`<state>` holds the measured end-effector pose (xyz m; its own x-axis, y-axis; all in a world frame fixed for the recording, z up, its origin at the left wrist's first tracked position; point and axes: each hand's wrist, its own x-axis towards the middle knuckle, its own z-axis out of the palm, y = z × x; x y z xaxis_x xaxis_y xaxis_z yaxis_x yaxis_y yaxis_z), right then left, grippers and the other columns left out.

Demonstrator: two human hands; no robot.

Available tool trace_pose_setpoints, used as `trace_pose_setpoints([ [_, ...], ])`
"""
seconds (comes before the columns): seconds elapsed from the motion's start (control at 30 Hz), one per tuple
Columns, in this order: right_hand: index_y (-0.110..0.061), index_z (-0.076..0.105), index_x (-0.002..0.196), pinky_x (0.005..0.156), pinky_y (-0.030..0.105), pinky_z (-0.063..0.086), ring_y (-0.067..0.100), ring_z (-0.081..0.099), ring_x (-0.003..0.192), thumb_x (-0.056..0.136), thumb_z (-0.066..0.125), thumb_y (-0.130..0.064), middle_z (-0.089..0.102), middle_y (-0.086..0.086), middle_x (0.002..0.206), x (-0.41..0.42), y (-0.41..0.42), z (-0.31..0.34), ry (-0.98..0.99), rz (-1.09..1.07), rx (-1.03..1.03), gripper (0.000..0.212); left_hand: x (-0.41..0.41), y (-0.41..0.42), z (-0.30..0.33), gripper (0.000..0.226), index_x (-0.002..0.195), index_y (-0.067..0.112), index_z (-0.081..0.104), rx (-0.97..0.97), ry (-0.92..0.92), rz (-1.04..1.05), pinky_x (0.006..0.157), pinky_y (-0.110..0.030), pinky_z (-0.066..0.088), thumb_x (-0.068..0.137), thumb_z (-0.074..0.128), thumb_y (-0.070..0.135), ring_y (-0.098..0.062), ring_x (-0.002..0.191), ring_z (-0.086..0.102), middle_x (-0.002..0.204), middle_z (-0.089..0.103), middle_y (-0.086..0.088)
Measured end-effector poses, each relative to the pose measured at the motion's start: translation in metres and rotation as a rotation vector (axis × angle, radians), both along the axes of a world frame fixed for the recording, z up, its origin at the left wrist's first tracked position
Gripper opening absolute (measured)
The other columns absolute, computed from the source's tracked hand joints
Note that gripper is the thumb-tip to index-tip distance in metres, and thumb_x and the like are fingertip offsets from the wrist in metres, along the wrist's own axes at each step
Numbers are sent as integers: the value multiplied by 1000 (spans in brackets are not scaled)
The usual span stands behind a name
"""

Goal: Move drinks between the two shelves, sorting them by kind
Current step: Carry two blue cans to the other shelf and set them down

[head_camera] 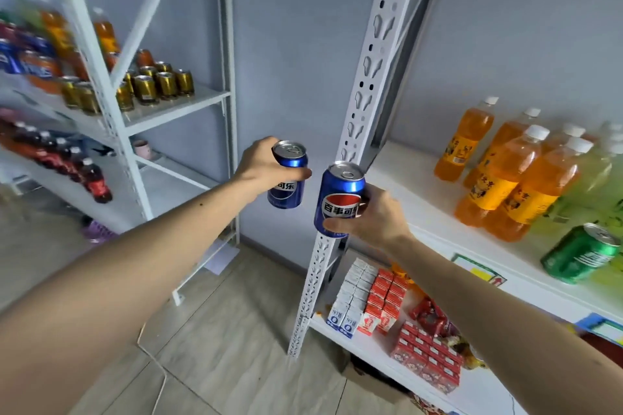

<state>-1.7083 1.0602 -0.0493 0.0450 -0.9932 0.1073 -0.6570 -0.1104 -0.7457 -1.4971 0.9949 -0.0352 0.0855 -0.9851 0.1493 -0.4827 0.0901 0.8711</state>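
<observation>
My left hand (266,167) grips a blue cola can (287,183) from its left side, upright, in the gap between the two shelves. My right hand (371,214) holds a second blue cola can (338,197) just in front of the right shelf's white corner post (371,61). The two cans are close together but apart. On the left shelf (175,108) stand gold cans (158,84), orange cans and bottles, and blue cans (8,57). On the right shelf (414,199) stand orange bottles (505,178), pale green bottles and a green can (581,253).
Dark cola bottles (87,178) line the left shelf's lower board, with a pink cup (141,148) behind. Red and white cartons (371,300) fill the right shelf's lower board. A cardboard box (371,377) lies under it. Tiled floor lies between the shelves.
</observation>
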Motion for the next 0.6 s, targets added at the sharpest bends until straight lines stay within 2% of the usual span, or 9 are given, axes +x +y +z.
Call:
trace_pose_setpoints([
  [0.13, -24, 61, 112, 66, 8, 46, 1, 63, 80, 58, 91, -26, 67, -11, 92, 49, -18, 2, -6, 107, 10, 62, 58, 5, 5, 56, 101, 15, 64, 5, 1, 90, 65, -26, 50, 54, 89, 33, -18, 88, 63, 96, 68, 1],
  [0.2, -26, 61, 110, 72, 14, 50, 4, 65, 84, 57, 92, -28, 69, -12, 92, 77, -29, 2, -10, 151, 12, 61, 90, 3, 5, 56, 100, 15, 64, 9, 3, 140, 75, -33, 55, 53, 89, 33, -21, 91, 64, 97, 69, -1],
  [0.27, -29, 62, 106, 69, 10, 48, 2, 65, 83, 56, 92, -28, 69, -15, 88, 105, -44, 3, -27, 198, 17, 59, 122, -1, 5, 56, 99, 16, 65, 8, 5, 189, 82, -36, 56, 51, 89, 32, -21, 92, 65, 97, 70, -1],
  [0.33, -30, 62, 104, 65, 6, 45, -2, 64, 81, 56, 92, -27, 69, -16, 87, 134, -59, 4, -37, 241, 26, 57, 151, -8, 5, 55, 99, 17, 66, 1, 16, 225, 80, -33, 55, 51, 90, 32, -19, 91, 65, 96, 70, 1],
  [0.43, -26, 63, 111, 76, 15, 53, 5, 67, 86, 55, 92, -26, 72, -10, 96, 181, -86, 3, -46, 304, 37, 63, 197, -24, 5, 54, 97, 18, 65, 5, 30, 261, 75, -28, 52, 52, 90, 32, -18, 89, 65, 95, 70, 1],
  [0.53, -23, 61, 116, 80, 19, 53, 8, 67, 90, 56, 92, -25, 71, -9, 100, 227, -112, 3, -52, 354, 43, 68, 243, -41, 6, 66, 98, 18, 65, 6, 38, 298, 84, -39, 56, 42, 88, 43, -22, 92, 66, 97, 71, -1],
  [0.6, -22, 60, 117, 82, 22, 54, 10, 67, 91, 56, 92, -24, 70, -8, 101, 259, -130, 4, -56, 380, 48, 68, 275, -53, 7, 70, 100, 18, 65, 2, 30, 320, 84, -40, 56, 39, 86, 46, -22, 93, 66, 98, 71, -1],
])
